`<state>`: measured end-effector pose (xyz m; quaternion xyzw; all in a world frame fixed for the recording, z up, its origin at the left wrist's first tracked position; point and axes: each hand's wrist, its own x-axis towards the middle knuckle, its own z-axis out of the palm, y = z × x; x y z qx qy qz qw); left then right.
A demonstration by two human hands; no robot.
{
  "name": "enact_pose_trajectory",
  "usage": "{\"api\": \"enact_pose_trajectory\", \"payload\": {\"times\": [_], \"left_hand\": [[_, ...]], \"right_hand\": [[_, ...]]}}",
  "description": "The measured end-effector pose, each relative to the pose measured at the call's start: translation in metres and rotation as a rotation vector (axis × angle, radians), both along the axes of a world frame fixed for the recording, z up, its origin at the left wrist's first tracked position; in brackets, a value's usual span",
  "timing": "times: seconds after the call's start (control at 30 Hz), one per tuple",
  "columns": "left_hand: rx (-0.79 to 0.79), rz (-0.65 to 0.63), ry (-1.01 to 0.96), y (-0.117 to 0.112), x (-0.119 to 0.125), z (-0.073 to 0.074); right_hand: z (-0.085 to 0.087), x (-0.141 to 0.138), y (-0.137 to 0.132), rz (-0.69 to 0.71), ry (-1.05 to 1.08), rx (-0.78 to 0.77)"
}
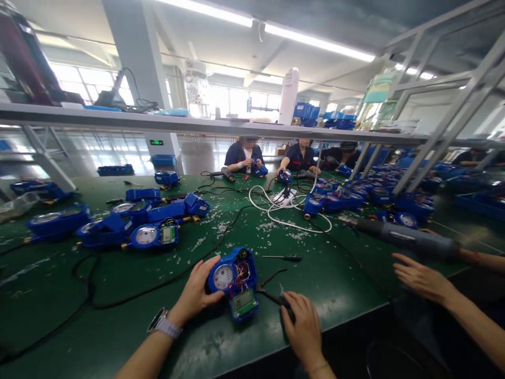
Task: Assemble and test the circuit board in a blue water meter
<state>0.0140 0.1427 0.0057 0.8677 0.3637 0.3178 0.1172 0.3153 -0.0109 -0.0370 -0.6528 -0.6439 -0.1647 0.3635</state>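
My left hand (199, 292), with a watch on its wrist, grips the left side of a blue water meter (224, 276) on the green table. The meter's housing stands open, with coloured wires (241, 272) showing and a circuit board with a small display (243, 302) at its lower end. My right hand (303, 326) is closed on one dark handle of a pair of pliers (272, 296) right of the meter; the other handle is splayed away. The pliers' head is close to the meter's edge; whether they touch I cannot tell. A screwdriver (284, 258) lies just beyond.
Several blue meters (145, 237) stand at the left, more (339, 200) at the right. Black cable (158, 289) and white cable (272, 213) cross the table. At the right a co-worker's hand (424, 279) is near a heat gun (402, 237). A shelf (221, 125) spans above; people sit opposite.
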Motion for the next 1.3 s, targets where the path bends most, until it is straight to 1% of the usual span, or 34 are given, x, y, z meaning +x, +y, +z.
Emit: {"api": "enact_pose_trajectory", "payload": {"times": [0.13,0.23,0.3,0.4,0.47,0.57,0.63,0.77,0.9,1.1,1.3], "left_hand": [[-0.003,0.024,0.005,0.006,0.008,0.004],[-0.01,0.069,0.01,0.001,0.01,0.003],[-0.002,0.123,-0.043,-0.009,0.01,0.002],[0.004,0.207,-0.242,-0.033,0.01,0.001],[-0.032,0.224,-0.318,-0.05,0.011,0.001],[-0.168,0.175,-0.251,-0.07,0.02,0.003],[-0.285,0.138,-0.179,-0.076,0.03,0.003],[-0.453,0.139,-0.08,-0.076,0.048,0.006],[-0.527,0.17,-0.042,-0.07,0.059,0.009],[-0.521,0.255,-0.038,-0.066,0.068,0.005],[-0.518,0.261,-0.091,-0.066,0.068,0.002]], "right_hand": [[0.0,-0.001,-0.001,0.023,0.034,-0.034],[0.002,-0.001,-0.002,0.037,0.054,-0.049],[0.003,-0.001,-0.003,0.049,0.055,-0.058],[0.004,0.0,-0.004,0.063,0.046,-0.063],[0.004,0.0,-0.004,0.076,0.037,-0.064],[0.004,0.001,-0.003,0.097,0.025,-0.06],[0.003,0.001,-0.002,0.107,0.021,-0.054],[0.005,0.002,-0.003,0.122,0.015,-0.035],[0.006,0.003,-0.003,0.136,0.01,-0.03],[0.008,0.002,-0.003,0.138,0.011,-0.029],[0.008,0.002,-0.003,0.14,0.007,-0.023]]}}
